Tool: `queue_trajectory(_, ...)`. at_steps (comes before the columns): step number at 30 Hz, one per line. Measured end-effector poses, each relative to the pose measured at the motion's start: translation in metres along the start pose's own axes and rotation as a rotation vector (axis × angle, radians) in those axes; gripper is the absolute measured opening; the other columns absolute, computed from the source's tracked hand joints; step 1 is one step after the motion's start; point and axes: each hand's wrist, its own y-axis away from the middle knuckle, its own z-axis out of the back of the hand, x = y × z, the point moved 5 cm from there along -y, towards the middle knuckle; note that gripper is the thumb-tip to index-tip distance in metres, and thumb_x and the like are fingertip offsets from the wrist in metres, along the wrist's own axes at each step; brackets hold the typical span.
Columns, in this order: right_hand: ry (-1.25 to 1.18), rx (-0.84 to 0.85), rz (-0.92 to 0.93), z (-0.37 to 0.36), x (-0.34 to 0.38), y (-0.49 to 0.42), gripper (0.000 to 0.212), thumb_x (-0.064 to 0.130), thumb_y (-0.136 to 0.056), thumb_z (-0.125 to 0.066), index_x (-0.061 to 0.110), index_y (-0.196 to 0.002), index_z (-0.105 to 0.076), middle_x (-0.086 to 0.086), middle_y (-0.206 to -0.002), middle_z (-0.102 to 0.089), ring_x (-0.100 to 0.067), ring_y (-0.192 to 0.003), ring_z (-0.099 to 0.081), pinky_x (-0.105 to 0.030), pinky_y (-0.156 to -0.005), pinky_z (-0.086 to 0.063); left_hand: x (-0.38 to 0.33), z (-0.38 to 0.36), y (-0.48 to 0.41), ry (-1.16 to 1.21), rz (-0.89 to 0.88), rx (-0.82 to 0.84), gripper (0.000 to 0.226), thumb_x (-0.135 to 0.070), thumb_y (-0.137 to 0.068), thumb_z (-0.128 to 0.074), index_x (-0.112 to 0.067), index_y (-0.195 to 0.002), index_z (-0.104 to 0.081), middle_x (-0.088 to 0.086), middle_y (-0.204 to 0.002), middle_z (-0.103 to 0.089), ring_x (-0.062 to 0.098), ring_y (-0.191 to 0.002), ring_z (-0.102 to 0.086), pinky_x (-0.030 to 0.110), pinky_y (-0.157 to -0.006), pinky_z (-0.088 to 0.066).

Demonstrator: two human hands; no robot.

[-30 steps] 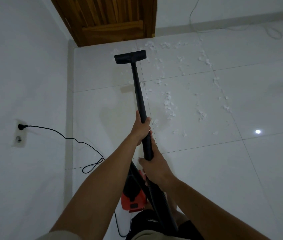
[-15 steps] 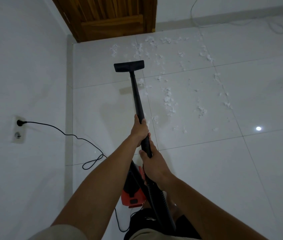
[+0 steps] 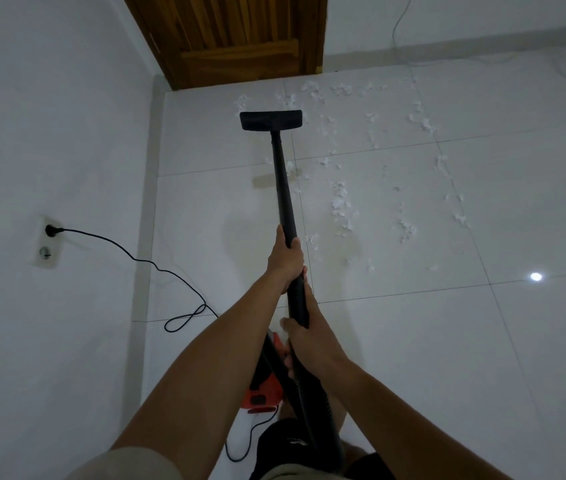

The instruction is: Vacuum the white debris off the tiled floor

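My left hand (image 3: 286,261) and right hand (image 3: 309,344) grip the wand (image 3: 283,188). The nozzle (image 3: 271,120) is near the door (image 3: 236,36), probably mid-sweep. Next I'd steer right into the debris (image 3: 338,202).

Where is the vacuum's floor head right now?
Head view, upper centre: the floor head sits near the wooden door, white debris around its right end.

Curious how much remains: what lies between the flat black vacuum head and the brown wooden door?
Head view: only scattered white fluffy debris on glossy white floor tile between vacuum head and door.
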Motion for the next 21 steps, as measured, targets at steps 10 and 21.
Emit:
queue_trajectory(10, 0.182, -0.019, -0.022, 0.017, -0.044, 0.015, 0.075, 0.021, -0.104, -0.05, 0.039, -0.163, -0.007, -0.01, -0.106, -0.07, -0.01, -0.056, -0.063, -0.021, -0.048, -0.052, 0.048, -0.028, 0.03, 0.055, 0.119, 0.019, 0.061, -0.031, -0.11, -0.037, -0.041, -0.161, -0.005, 0.01, -0.077, -0.058, 0.016, -0.056, -0.056, 0.032, -0.055, -0.054)
queue_trajectory(21, 0.127, 0.05, -0.116, -0.008, -0.071, 0.004, 0.079, 0.019, -0.099, -0.052, 0.041, -0.162, -0.01, -0.01, -0.102, -0.064, -0.024, -0.08, -0.066, -0.051, -0.086, -0.062, 0.088, -0.012, 0.022, 0.028, 0.145, 0.025, 0.062, -0.032, -0.11, -0.036, -0.038, -0.162, -0.003, 0.009, -0.082, -0.057, 0.016, -0.06, -0.054, 0.033, -0.062, -0.054)
